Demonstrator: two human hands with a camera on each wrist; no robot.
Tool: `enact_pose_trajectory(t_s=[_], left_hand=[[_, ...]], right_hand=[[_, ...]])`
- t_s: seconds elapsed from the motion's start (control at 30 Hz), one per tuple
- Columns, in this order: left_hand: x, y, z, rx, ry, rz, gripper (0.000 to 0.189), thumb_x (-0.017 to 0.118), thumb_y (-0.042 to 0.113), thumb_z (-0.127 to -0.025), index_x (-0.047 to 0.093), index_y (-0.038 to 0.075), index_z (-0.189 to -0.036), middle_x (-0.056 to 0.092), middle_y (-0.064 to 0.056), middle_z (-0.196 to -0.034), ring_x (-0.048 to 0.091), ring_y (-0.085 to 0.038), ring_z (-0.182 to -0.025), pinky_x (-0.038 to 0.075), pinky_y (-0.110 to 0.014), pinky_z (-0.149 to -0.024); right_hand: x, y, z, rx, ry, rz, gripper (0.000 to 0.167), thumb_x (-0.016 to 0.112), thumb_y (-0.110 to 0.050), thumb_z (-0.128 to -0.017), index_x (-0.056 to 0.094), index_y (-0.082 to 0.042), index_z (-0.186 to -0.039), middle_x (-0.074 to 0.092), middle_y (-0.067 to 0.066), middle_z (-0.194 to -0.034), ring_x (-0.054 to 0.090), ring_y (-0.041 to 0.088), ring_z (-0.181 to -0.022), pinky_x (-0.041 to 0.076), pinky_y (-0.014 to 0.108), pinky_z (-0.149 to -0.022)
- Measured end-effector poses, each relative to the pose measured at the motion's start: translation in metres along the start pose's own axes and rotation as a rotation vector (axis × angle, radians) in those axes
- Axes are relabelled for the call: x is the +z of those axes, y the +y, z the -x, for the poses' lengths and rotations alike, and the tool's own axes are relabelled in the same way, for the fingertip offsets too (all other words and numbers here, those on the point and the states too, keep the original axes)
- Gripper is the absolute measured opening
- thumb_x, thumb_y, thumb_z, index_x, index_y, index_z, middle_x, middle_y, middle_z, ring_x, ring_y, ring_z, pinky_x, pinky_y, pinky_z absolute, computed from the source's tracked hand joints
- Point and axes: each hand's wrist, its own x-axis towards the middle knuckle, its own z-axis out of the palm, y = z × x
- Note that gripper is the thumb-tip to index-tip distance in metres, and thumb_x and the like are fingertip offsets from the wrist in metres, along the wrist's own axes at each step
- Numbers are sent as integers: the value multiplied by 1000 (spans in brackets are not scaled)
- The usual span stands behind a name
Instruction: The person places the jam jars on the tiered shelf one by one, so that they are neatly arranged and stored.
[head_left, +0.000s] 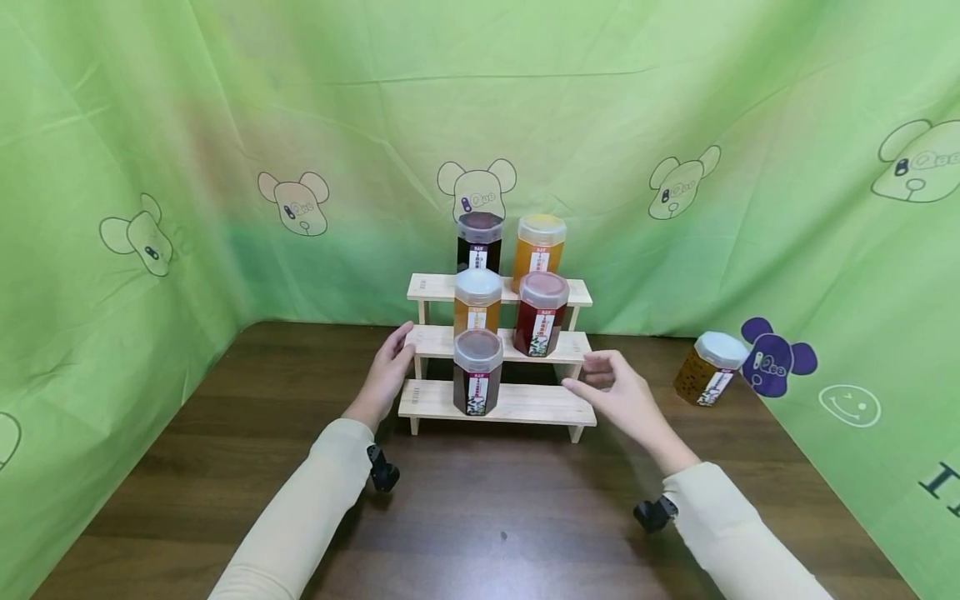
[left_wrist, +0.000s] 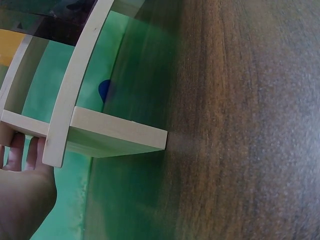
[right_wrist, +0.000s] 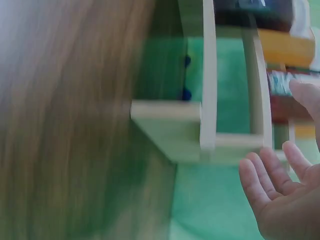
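Note:
A three-step wooden display rack [head_left: 540, 406] stands on the table with jars on its steps. My left hand [head_left: 388, 367] is at the rack's left side, its fingertips against the middle step's end; in the left wrist view its fingers [left_wrist: 16, 152] reach up to the side wood. Beside the rack's right end, my right hand [head_left: 617, 392] has loosely bent fingers and holds nothing. On the lowest step sits a dark jar [head_left: 477, 375]. The middle step bears an amber jar [head_left: 477, 310] and a red jar [head_left: 541, 321]; the top step, a dark purple jar [head_left: 480, 242] and an orange jar [head_left: 538, 250].
A speckled brown jar [head_left: 708, 369] with a white lid stands apart on the table at the right, by the curtain. The brown wooden table [head_left: 502, 500] extends in front of the rack. Green printed cloth [head_left: 360, 125] hangs behind and on both sides.

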Motion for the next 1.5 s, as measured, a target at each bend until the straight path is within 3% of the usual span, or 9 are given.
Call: enact_pose_trajectory(t_s=[0.23,0.53,0.67,0.83,0.93,1.07,1.5], left_hand=[[1,0,0,2,9,-10,50,41,12,-108,32,8,-157,31,-15,-159,31,-25,-144,30,-44,-116],[1,-2,1,21,18,31,50,41,8,-107,34,4,-156,31,-17,-159,31,-26,-144,31,-43,-116],[1,-1,1,11,19,27,49,42,10,-107,35,7,-156,31,-15,-159,32,-24,-144,30,-41,-116],[1,0,2,13,16,25,50,41,9,-107,34,5,-156,31,-16,-159,31,-26,-144,30,-43,-116],[1,0,3,15,18,24,50,41,8,-107,34,5,-156,30,-17,-159,31,-27,-145,31,-43,-116],[2,1,3,13,20,31,50,42,8,-107,34,5,-156,30,-16,-159,31,-26,-145,30,-42,-116],[2,1,3,12,20,32,50,41,8,-107,34,6,-156,32,-16,-159,32,-26,-144,31,-42,-116]], right_hand=[[-40,18,1,26,76,74,64,75,-40,-91,49,0,-134,59,24,-127,59,41,-114,49,52,-93],[-87,41,11,81,159,146,67,72,-39,-93,47,3,-139,57,27,-129,58,42,-113,43,14,-76],[-102,57,16,126,181,180,69,71,-39,-94,45,4,-141,56,26,-131,57,35,-111,41,10,-74],[-118,74,21,171,204,195,70,71,-39,-94,43,6,-140,54,29,-131,55,8,-97,41,7,-69],[-127,85,23,189,204,195,73,70,-39,-94,40,8,-140,53,33,-130,48,-9,-89,40,6,-68],[-135,98,24,213,207,184,76,71,-38,-94,37,12,-141,51,37,-129,41,-19,-81,40,5,-67],[-139,126,19,303,162,105,85,69,-36,-95,28,20,-143,45,43,-134,41,-16,-80,43,8,-67]])
